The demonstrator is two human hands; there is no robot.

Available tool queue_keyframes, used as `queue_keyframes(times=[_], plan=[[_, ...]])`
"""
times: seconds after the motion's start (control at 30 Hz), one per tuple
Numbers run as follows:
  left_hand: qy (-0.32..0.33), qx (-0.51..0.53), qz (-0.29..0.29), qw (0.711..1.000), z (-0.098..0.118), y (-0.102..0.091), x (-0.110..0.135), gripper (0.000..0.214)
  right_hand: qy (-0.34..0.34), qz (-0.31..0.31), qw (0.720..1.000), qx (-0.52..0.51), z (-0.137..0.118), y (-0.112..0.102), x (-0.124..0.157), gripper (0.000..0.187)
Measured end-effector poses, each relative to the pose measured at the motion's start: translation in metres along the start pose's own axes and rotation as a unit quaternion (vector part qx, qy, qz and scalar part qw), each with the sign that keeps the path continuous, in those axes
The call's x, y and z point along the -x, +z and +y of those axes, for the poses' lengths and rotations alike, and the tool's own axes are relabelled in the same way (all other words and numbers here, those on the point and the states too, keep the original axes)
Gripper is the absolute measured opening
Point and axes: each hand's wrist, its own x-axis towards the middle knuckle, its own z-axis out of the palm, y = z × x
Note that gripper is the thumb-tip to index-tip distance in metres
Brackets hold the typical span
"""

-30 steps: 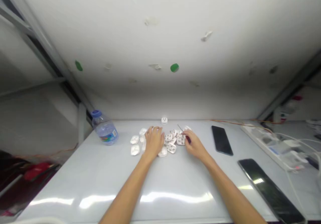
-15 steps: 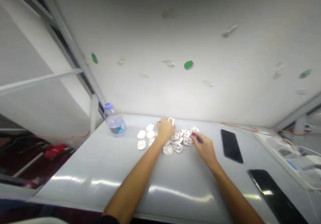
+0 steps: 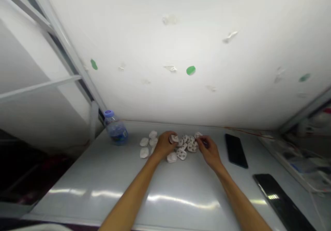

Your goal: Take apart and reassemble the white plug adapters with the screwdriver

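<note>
**Left grip** (image 3: 164, 145): fingers closed on a white plastic plug housing (image 3: 174, 139), most of it hidden by the hand.

**Right grip** (image 3: 209, 150): fingers drawn together on a small dark handle (image 3: 205, 143), mostly covered and blurred; its tip cannot be made out.

**White plug housings** (image 3: 184, 147): a loose, overlapping pile between the grips, with a few lying apart just left of the left grip.

**Water bottle** (image 3: 116, 131): clear plastic, blue cap, upright, with water inside; well left of the left grip.

**Two black smartphones** (image 3: 236, 151): on the worktop (image 3: 85, 176), right of the right grip; the nearer one (image 3: 280, 203) is cut off by the lower edge.
</note>
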Motion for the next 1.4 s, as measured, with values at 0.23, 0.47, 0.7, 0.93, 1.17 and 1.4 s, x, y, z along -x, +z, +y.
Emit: queue_keyframes(times=[0.23,0.47,0.7,0.93,1.17,1.4], plan=[[-0.043,0.220,-0.079,0.971,-0.008,-0.012,0.022,0.047,0.052,-0.038,0.996,-0.055,-0.005,0.010,0.005,0.046],[-0.027,0.238,-0.141,0.961,0.001,-0.026,0.028,0.059,0.030,-0.018,0.999,-0.035,-0.007,0.006,0.004,0.046],[-0.070,0.286,-0.158,0.942,0.003,-0.025,0.029,0.062,0.038,-0.037,0.998,-0.034,-0.006,0.005,0.003,0.044],[-0.086,0.293,-0.110,0.946,-0.004,-0.017,0.026,0.059,0.044,-0.033,0.998,-0.027,-0.002,0.007,0.003,0.046],[-0.116,0.337,-0.111,0.927,-0.004,-0.012,0.026,0.078,0.110,-0.075,0.986,-0.105,0.008,0.015,0.006,0.052],[-0.115,0.309,-0.088,0.940,-0.003,-0.014,0.025,0.075,0.105,-0.096,0.981,-0.135,0.008,0.013,0.005,0.043]])
